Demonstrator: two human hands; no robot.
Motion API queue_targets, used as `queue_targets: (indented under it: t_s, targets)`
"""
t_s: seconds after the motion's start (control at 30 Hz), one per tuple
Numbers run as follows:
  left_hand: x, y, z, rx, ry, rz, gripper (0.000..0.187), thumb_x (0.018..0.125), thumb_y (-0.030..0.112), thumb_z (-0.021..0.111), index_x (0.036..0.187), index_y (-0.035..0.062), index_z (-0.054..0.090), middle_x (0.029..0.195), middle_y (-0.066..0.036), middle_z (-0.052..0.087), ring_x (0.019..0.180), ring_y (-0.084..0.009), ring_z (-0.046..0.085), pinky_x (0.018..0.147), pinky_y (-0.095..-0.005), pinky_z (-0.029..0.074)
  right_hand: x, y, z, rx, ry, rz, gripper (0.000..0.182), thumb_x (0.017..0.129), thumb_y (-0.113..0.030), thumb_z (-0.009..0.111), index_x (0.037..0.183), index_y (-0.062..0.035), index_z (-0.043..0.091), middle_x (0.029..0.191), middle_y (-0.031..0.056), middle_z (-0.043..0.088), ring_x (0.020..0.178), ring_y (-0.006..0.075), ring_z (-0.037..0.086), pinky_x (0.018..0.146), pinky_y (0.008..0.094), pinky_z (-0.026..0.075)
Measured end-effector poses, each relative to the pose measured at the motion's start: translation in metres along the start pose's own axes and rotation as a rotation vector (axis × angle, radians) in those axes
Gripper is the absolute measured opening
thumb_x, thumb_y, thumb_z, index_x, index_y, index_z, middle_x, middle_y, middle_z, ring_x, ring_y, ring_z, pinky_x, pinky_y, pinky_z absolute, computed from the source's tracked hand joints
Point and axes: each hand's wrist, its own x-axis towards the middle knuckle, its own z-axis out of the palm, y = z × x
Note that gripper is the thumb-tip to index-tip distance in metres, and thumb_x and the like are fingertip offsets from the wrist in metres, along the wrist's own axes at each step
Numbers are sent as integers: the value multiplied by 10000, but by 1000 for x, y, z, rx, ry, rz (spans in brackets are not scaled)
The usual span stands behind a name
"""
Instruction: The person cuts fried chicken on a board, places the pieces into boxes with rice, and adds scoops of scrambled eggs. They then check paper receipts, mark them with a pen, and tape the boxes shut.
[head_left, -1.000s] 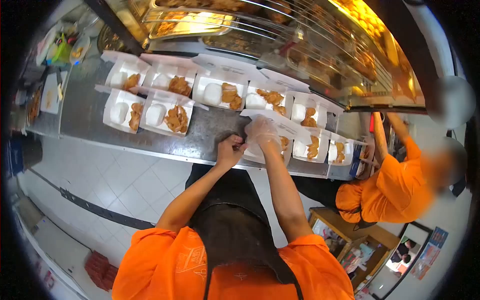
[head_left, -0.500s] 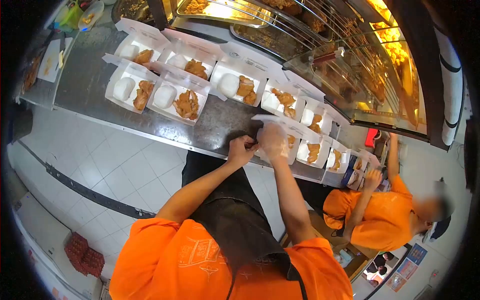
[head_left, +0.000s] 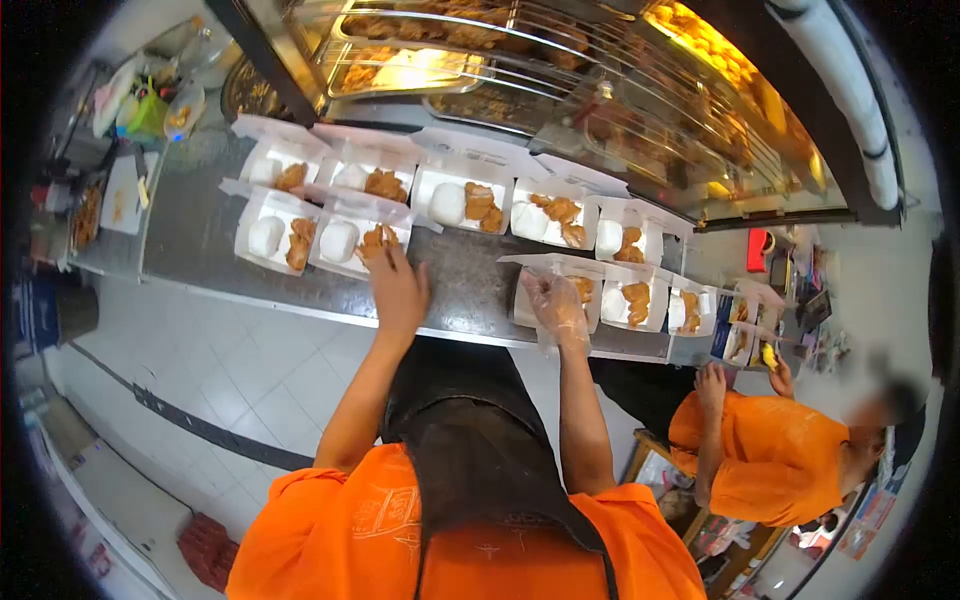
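My left hand (head_left: 400, 295) is over the front corner of an open white box (head_left: 330, 262), its fingers stretched and apart. Beneath its fingertips lies a piece of fried chicken (head_left: 378, 242), beside a white ball of rice (head_left: 339, 241). In a clear plastic glove, my right hand (head_left: 560, 310) reaches into another open box (head_left: 592, 318), fingers bent together; what they hold, if anything, is hidden. Fried chicken (head_left: 583, 290) shows just right of that hand.
More open boxes with rice and chicken line the dark metal counter (head_left: 460, 300). Behind them stands a glass warming cabinet (head_left: 620, 130) with trays of fried food. At right, a co-worker in an orange shirt (head_left: 780, 455) holds something yellow (head_left: 768, 356).
My left hand has left my right hand's side and moved left to the front box. The right hand remains at its box. The view has shifted slightly; the co-worker's arms have lowered.
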Motion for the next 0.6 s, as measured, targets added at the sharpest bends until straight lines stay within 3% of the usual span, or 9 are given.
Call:
queue_targets:
  t_s: [0.07, 0.13, 0.23, 0.3, 0.37, 0.43, 0.5, 0.53, 0.6]
  targets:
    - [1, -31, 14, 172, -22, 35, 232, 861, 77, 650, 1053, -37, 586, 1039, -255, 572, 1028, -428, 570, 898, -518, 463, -17, 2, -12, -4, 28, -2, 402, 918, -393, 674, 875, 3, 727, 830, 240, 711, 818, 413, 699, 765, 492, 533]
    - [-6, -54, 36, 234, -217, 99, 213, 834, 19, 603, 1029, -68, 606, 1016, -286, 601, 970, -448, 619, 848, -513, 508, -36, 12, -18, 107, 34, -24, 430, 923, -383, 684, 824, 36, 681, 726, 224, 667, 686, 375, 661, 680, 468, 500]
    - [-9, -31, 36, 194, -311, 159, 187, 820, -12, 570, 984, -78, 632, 997, -305, 626, 908, -460, 647, 801, -504, 539, -63, 39, -16, 183, 88, -72, 418, 922, -371, 684, 819, 34, 681, 690, 216, 655, 646, 364, 651, 651, 458, 495]
    - [-19, -19, 61, 150, -287, 153, 96, 884, 19, 557, 892, -65, 601, 883, -295, 631, 907, -461, 630, 800, -521, 508, -78, 58, -13, 238, 90, -49, 422, 926, -370, 676, 811, 36, 677, 694, 222, 655, 637, 350, 648, 625, 447, 487]
    - [-26, -2, 82, 93, -342, 170, 113, 885, 45, 566, 887, -60, 609, 868, -292, 631, 889, -461, 631, 801, -531, 504, -93, 73, -12, 195, 106, -24, 426, 934, -366, 664, 813, 42, 663, 663, 178, 642, 607, 286, 630, 601, 424, 475]
    - [-24, 38, 75, 40, -355, 196, 103, 813, 17, 597, 868, -38, 664, 921, -250, 656, 864, -437, 642, 784, -516, 535, -109, 93, -9, 282, 59, 20, 429, 936, -368, 659, 805, 41, 660, 646, 152, 632, 599, 247, 611, 592, 413, 469]
    - [-31, 43, 96, 41, -391, 315, 93, 821, 46, 597, 789, -26, 646, 807, -231, 642, 806, -429, 636, 748, -527, 525, -119, 108, -14, 369, 17, 67, 432, 933, -378, 654, 797, 32, 667, 627, 110, 621, 593, 180, 577, 581, 391, 463]
    - [-33, 66, 88, 84, -228, 332, 133, 830, 64, 588, 731, -10, 637, 825, -235, 653, 822, -436, 644, 734, -528, 521, -127, 117, -16, 376, 23, 65, 432, 930, -386, 655, 796, 24, 677, 623, 94, 622, 595, 154, 562, 578, 380, 462]
    - [-33, 58, 100, -78, -396, 338, 161, 860, 114, 599, 768, -7, 653, 838, -239, 674, 831, -439, 656, 755, -532, 514, -139, 142, -22, 383, -72, 193, 435, 916, -408, 663, 811, 12, 700, 646, 100, 651, 631, 147, 604, 598, 363, 478]
